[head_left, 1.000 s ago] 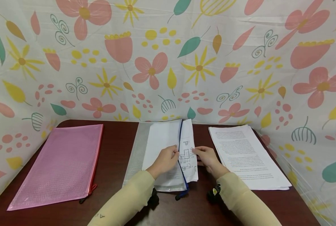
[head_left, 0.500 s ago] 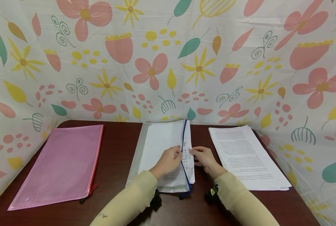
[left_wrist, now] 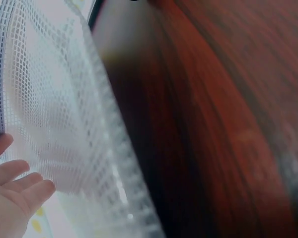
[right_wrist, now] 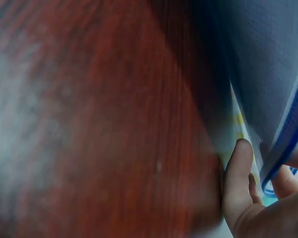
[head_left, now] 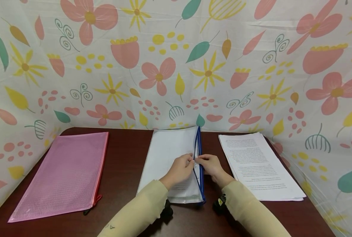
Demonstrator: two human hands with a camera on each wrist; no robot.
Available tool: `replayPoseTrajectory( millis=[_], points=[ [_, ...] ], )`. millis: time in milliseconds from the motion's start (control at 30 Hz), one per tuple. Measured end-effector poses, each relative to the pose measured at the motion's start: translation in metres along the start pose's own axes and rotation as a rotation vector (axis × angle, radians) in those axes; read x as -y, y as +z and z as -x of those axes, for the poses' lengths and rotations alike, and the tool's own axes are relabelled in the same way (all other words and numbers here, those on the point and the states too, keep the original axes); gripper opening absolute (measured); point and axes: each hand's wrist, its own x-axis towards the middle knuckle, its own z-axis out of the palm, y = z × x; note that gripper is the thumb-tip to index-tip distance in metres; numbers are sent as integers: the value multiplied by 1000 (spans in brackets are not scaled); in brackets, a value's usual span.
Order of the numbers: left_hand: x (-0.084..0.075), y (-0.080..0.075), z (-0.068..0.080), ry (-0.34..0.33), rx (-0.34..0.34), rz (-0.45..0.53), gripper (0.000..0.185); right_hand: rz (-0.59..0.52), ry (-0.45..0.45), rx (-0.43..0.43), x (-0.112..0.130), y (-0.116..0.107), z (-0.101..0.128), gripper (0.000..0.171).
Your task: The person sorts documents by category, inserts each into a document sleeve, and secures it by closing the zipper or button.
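Hands: left (head_left: 180, 169) and right (head_left: 211, 165) pinch pouch (head_left: 170, 158) zip edge; papers (head_left: 257, 164) at 3 o'clock.

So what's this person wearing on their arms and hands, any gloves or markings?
No gloves: the left hand and right hand are bare. Both arms wear long, pale cream-yellow sleeves reaching the wrists. The left sleeve has small dark lettering near the forearm, too small to read. A black device sits under each wrist; the right one shows a yellow-green spot.
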Motion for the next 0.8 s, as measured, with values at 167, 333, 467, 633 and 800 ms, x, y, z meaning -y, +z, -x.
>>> replayPoseTrajectory(
  millis=[167,333,467,633,800],
  points=[
    [-3,3,-1,-12,2,13,19,23,-10,-4,-1,-1,-1,29],
    [-3,5,-1,-36,9,21,20,37,-19,6,-2,-5,7,43],
    [-1,5,-2,-44,8,13,20,-1,17,106,-1,-9,23,61],
    [0,4,-4,-42,8,2,20,-98,120,364,-2,-14,44,77],
    [4,6,-7,-44,11,-19,19,-109,154,657,-6,-20,59,70]
  ],
)
